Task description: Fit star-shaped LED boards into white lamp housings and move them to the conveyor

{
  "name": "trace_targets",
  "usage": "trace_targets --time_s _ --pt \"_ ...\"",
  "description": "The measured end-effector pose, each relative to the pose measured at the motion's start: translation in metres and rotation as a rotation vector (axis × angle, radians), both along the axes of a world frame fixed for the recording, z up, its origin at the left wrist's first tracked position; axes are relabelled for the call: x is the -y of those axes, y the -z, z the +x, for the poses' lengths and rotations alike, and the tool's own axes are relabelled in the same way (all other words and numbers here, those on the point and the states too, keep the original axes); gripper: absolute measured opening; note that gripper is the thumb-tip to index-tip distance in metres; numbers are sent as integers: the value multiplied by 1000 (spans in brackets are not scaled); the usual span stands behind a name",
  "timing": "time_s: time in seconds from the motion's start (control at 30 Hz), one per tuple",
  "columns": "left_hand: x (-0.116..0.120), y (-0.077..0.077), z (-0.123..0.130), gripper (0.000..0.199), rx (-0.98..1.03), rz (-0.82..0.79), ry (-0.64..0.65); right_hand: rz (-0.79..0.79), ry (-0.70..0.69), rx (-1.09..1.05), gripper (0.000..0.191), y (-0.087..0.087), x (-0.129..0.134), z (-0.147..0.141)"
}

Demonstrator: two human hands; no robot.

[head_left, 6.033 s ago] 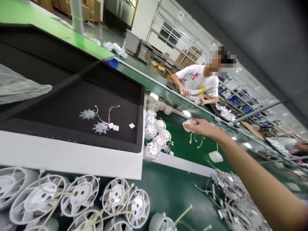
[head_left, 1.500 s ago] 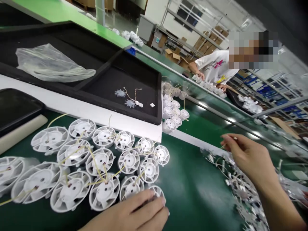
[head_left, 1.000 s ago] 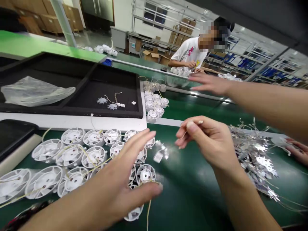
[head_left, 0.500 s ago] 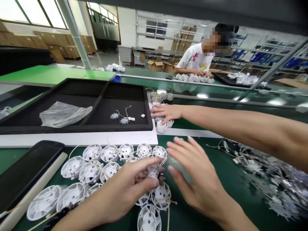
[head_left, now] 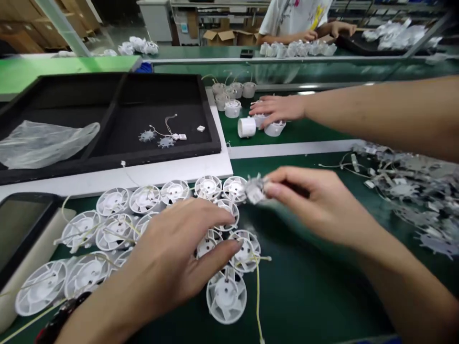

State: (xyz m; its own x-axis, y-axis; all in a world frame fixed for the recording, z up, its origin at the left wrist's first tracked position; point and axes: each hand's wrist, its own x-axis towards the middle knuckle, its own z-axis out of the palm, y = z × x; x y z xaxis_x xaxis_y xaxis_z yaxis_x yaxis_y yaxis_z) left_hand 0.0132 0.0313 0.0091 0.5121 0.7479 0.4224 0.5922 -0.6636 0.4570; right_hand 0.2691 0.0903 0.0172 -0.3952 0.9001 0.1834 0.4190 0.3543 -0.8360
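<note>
My right hand (head_left: 308, 200) pinches a small grey star-shaped part (head_left: 255, 189) between thumb and fingertips, above the green table beside the group of white round housings. My left hand (head_left: 190, 243) hovers over the housings with thumb and fingers apart, holding nothing. One housing (head_left: 226, 294) lies below its thumb, and another (head_left: 245, 251), with a yellow wire, is just right of the thumb tip. More housings (head_left: 114, 200) stand in rows to the left, some with thin wires.
Another person's hand (head_left: 279, 112) rests on white cylinders behind. A black tray (head_left: 154, 160) holds a plastic bag (head_left: 46, 143) and small parts. Grey star-shaped parts (head_left: 409, 191) are heaped at right. A dark device (head_left: 25, 229) lies at left.
The grey part, earlier in my left hand, is now in my right. My left hand has opened. The other person's hand and some cylinders have moved right, and the view has tilted down.
</note>
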Motion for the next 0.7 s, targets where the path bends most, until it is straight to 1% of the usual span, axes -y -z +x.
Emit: trace_targets --time_s 0.03,0.07,0.13,0.17,0.27,0.37,0.47,0.5,0.57,0.63,0.7 --pt "0 -1 0 10 -66 31 69 5 33 -19 19 1 -4 3" --pt "0 -3 1 14 -132 54 147 10 46 -42 20 3 -6 5" --pt "0 -4 3 21 -236 56 279 -1 -4 -94 20 5 -9 7" --pt "0 -4 4 23 -267 41 315 -33 -63 -112 20 6 -10 7" --pt "2 -5 6 24 -292 35 365 -192 -248 -126 23 7 -10 5" --pt "6 -9 8 27 -271 47 452 -271 -346 -135 39 8 -12 5" --pt "7 -15 8 24 -228 -41 554 -330 -443 -144 48 9 -12 10" --pt "6 -16 8 23 -210 -67 567 -368 -500 -153 48 8 -12 12" --pt "2 -18 5 21 -175 -69 528 -474 -653 -172 47 7 -10 15" --pt "-3 -17 1 18 -152 -35 425 -590 -802 -152 40 3 -7 16" --pt "-7 -14 -2 11 -155 -8 336 -680 -877 -54 28 -2 -3 15"
